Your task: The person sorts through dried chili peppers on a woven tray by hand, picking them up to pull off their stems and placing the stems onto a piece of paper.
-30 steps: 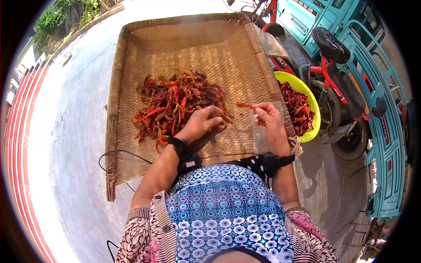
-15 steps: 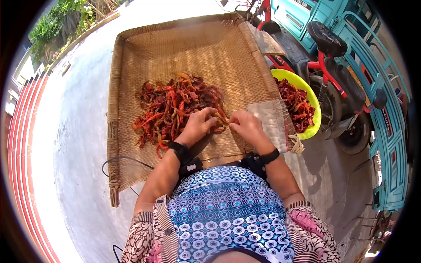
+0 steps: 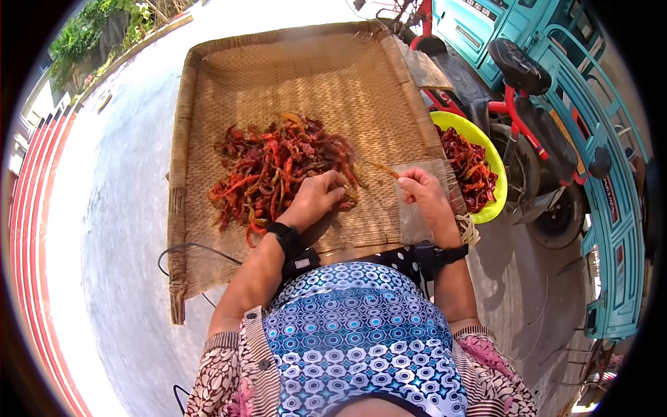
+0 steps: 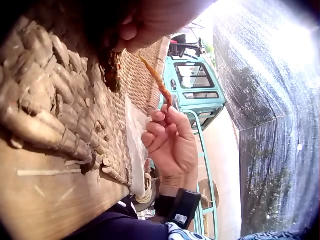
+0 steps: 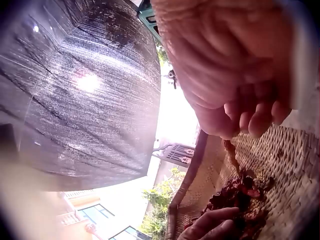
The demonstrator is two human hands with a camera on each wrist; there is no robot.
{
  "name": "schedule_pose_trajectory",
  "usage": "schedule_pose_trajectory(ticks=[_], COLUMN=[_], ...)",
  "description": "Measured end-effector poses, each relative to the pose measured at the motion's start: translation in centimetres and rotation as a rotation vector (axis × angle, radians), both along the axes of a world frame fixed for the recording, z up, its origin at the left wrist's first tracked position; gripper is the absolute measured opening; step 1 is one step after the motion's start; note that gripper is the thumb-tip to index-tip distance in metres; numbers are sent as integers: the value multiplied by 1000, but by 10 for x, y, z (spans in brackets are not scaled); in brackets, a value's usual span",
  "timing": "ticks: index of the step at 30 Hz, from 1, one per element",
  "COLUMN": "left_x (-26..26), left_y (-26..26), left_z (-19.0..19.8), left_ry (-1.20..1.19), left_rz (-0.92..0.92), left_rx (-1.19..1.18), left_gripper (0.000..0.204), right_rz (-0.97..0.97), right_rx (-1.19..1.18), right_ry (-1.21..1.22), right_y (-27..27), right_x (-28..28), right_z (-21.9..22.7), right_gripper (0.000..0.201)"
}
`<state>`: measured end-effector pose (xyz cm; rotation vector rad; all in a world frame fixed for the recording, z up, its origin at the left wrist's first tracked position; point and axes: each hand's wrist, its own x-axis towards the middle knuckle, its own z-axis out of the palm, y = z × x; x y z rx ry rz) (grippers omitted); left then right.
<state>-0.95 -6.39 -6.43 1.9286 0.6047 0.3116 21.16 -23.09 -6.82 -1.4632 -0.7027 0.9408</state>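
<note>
A heap of dried red chilies lies on the woven bamboo tray. My right hand holds a thin orange-brown dried chili by one end between thumb and fingers, over the tray's right side. In the left wrist view its free tip points up toward my other hand. My left hand rests at the heap's near right edge with bent fingers, close to a few dark chilies. I cannot tell whether its fingers grip one.
Right of the tray stands a yellow-green basin with more dried chilies. A pale patch covers the tray's near right corner. Beyond are a red and black scooter and a turquoise vehicle. A black cable crosses the tray's left edge.
The red chili held in my right hand a second ago is gone from it. That hand went left to the heap beside my left hand, then back right with a thinner orange-brown chili.
</note>
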Motion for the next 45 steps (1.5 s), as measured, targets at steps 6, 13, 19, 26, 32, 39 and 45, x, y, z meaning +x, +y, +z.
schedule_pose_trajectory(ticks=[6, 13, 19, 26, 32, 39, 45], left_x=[2, 2, 2, 2, 1, 1, 3], left_y=[2, 0, 0, 2, 5, 1, -1], left_z=[-7, -2, -1, -1, -9, -6, 0], left_ry=[-17, -4, -9, 18, -5, -54, -44], left_rz=[9, 21, 27, -21, -32, 38, 78], left_rx=[-24, -21, -53, -66, -164, -120, -155], left_gripper=[21, 20, 26, 28, 21, 23, 26], right_rz=[-442, 94, 69, 226, 178, -328, 190], right_rx=[333, -197, -233, -40, -3, 405, -104], right_ry=[378, -801, -982, -299, 33, 551, -193], right_y=[-5, 38, 47, 32, 18, 0, 38], right_x=[11, -36, -44, -44, -27, 15, -17], right_z=[12, -12, -17, -5, -13, 4, -15], right_gripper=[22, 20, 19, 12, 15, 21, 21])
